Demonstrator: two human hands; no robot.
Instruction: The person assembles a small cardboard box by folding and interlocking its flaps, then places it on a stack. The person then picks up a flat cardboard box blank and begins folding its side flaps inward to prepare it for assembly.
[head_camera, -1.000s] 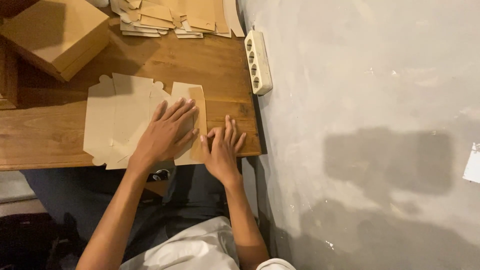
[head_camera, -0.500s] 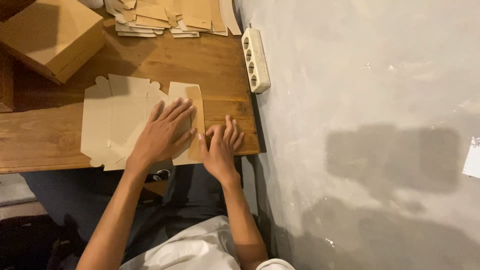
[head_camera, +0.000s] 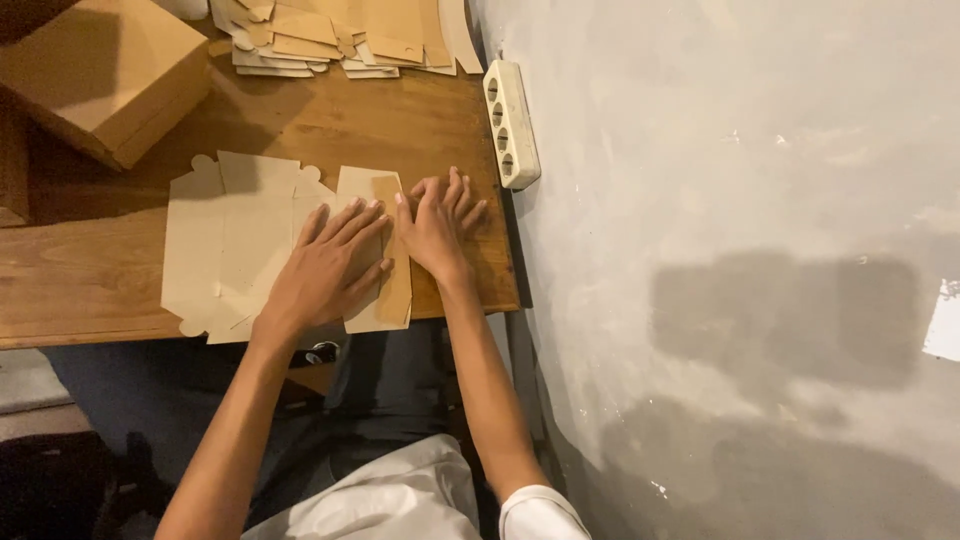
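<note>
I see the flat cardboard cutout (head_camera: 250, 240) lying on the wooden table (head_camera: 90, 290), its long axis running left to right. My left hand (head_camera: 325, 270) presses flat, fingers spread, on its folded right flap; my right hand (head_camera: 435, 225), also spread, flattens that flap's edge.

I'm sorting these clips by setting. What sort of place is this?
Probably a small workshop or home packing bench: a wooden table against a bare grey wall, flat cardboard box blanks stacked at the back, and a made-up cardboard box beside them.
</note>
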